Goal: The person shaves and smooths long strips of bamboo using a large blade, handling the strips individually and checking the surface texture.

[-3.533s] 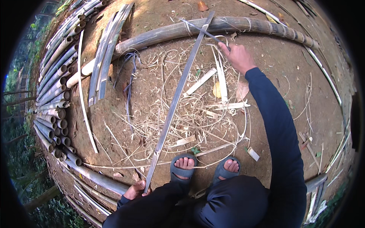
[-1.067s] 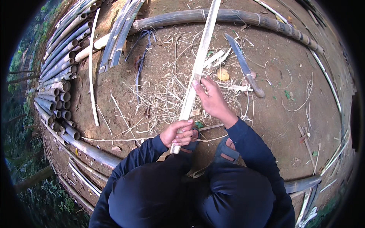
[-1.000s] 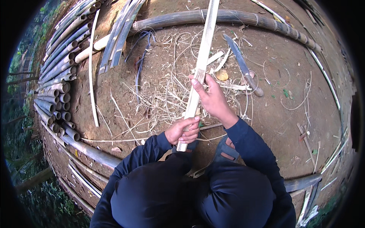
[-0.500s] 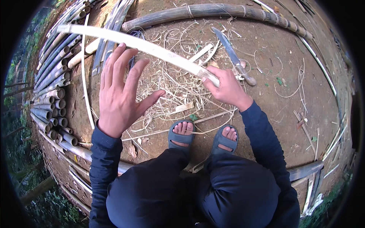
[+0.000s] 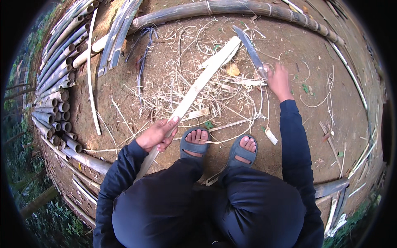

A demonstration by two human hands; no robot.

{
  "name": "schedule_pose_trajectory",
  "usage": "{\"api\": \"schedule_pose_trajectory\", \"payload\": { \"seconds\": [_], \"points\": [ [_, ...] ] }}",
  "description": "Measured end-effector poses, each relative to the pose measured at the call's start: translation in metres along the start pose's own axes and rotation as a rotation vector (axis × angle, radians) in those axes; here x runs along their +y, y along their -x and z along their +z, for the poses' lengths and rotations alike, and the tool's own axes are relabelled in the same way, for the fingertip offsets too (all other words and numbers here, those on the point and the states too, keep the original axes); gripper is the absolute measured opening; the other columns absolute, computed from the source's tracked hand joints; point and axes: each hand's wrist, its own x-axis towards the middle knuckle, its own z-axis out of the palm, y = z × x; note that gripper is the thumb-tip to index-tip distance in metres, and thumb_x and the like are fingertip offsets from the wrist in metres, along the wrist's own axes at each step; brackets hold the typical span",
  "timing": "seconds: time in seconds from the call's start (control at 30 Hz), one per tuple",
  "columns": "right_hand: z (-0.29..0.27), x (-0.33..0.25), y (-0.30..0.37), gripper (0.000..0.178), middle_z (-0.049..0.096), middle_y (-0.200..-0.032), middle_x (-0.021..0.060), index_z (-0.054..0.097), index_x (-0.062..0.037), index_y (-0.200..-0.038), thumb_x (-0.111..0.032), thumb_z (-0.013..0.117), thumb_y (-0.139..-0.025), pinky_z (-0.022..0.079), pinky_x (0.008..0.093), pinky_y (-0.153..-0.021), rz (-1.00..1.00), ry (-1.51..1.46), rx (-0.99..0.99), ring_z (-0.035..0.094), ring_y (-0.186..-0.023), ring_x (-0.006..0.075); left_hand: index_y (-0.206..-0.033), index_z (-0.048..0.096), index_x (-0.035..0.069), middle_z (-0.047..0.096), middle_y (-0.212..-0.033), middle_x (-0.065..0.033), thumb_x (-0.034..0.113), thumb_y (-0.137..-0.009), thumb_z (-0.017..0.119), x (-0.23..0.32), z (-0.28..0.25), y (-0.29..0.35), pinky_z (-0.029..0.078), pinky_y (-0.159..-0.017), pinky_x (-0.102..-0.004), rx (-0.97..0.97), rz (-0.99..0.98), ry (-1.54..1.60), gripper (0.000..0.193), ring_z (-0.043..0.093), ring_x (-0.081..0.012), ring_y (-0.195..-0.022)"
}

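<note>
poles: round bamboo poles point(image 5: 56, 89) lay stacked at far left, cut ends facing the person, out of the work spot.
slats: a few split slats point(image 5: 118, 35) lay beside the stack, one thin pale strip point(image 5: 92, 78) apart from them on the dirt.
left hand: left hand point(image 5: 158, 134) was clenched around the strip point(image 5: 198, 84), thumb along its face, gripping near the lower end, probably to keep it steady and angled off the ground.
strip: long pale split piece ran from beside the left knee up and right across the shavings, far end resting near the knife blade; lower end hidden by the sleeve.
shavings: curled shavings point(image 5: 186, 82) littered the dirt in front of the feet, under and around the strip.
feet: both feet in grey sandals point(image 5: 194, 145) sat just right of the left hand; person squatted.
long pole: one thick pole point(image 5: 231, 7) lay across the top edge, bounding the spot.
knife: a long knife point(image 5: 250, 47) lay on the ground, blade pointing up-left, handle toward the right hand.
right hand: right hand point(image 5: 279, 79) reached out, fingers at the knife handle; whether it had closed on it could not be told.
scraps: small offcuts point(image 5: 271, 135) were scattered at right.
</note>
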Motion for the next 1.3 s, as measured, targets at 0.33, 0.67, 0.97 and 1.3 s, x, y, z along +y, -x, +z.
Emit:
{"api": "schedule_pose_trajectory", "payload": {
  "seconds": [0.33,0.67,0.97,1.3],
  "points": [
    [0.031,-0.027,0.023,0.045,0.05,-0.118,0.0209,0.058,0.0024,-0.119,-0.024,0.07,-0.084,0.042,0.0466,-0.098,0.049,0.299,-0.141,0.048,-0.115,0.0358,-0.089,0.046,0.012,0.034,-0.052,0.0038,0.045,-0.105,0.036,-0.037,-0.002,-0.061,0.032,-0.034,-0.0242,-0.066,-0.022,0.308,0.038,0.031,-0.0067,-0.034],
    [0.062,-0.011,-0.035,0.045,0.064,-0.115,0.0273,0.064,0.0059,-0.111,-0.022,0.074,-0.077,0.047,0.0431,-0.098,0.173,0.233,-0.448,0.058,-0.115,0.0401,-0.089,0.046,0.011,0.034,-0.054,0.0036,0.05,-0.104,0.037,-0.05,0.008,-0.074,0.03,-0.034,-0.0226,-0.055,-0.005,0.254,0.042,0.029,-0.0057,-0.035],
    [0.085,0.07,-0.042,0.076,0.063,-0.12,0.0251,0.046,0.0043,-0.133,-0.017,0.078,-0.068,0.05,0.0402,-0.097,0.11,0.175,-0.508,0.062,-0.114,0.0347,-0.088,0.046,0.011,0.032,-0.053,0.0035,0.049,-0.104,0.039,-0.048,0.019,-0.075,0.027,-0.033,-0.0234,-0.096,0.016,0.253,0.041,0.027,-0.0059,-0.034],
    [0.045,-0.005,0.024,0.047,0.065,-0.105,0.008,0.055,0.0019,-0.124,0.005,0.065,-0.078,0.051,0.0324,-0.076,0.409,-0.966,-0.285,0.064,-0.09,0.0164,-0.087,0.046,0.011,0.032,-0.053,0.0036,0.048,-0.104,0.039,-0.043,0.003,-0.045,0.025,-0.033,-0.0223,0.027,0.066,0.192,0.041,0.027,-0.0059,-0.034]
  ]
}}
